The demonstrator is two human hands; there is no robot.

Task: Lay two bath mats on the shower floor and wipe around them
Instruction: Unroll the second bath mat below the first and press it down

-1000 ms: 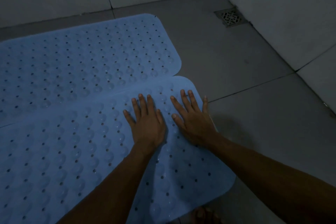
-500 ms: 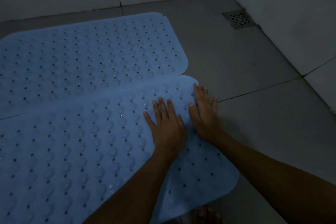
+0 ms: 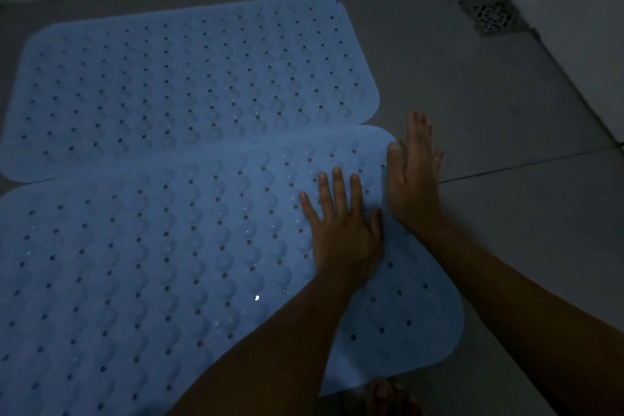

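Observation:
Two light blue bath mats with rows of holes and bumps lie side by side on the grey tiled shower floor (image 3: 472, 118). The far mat (image 3: 189, 78) lies flat near the back wall. The near mat (image 3: 141, 267) slightly overlaps the far mat's front edge. My left hand (image 3: 341, 226) rests flat on the near mat, fingers spread, close to its right end. My right hand (image 3: 413, 176) lies flat across the mat's far right corner, fingers reaching onto the bare floor. Neither hand holds anything.
A square metal drain grate (image 3: 493, 17) sits in the far right corner of the floor. Pale tiled walls (image 3: 574, 44) close the back and right sides. Toes of a foot (image 3: 385, 395) show at the bottom edge by the near mat.
Both hands have slid to the right across the near mat. My right hand has gone from the mat's surface to its right corner and partly onto the floor.

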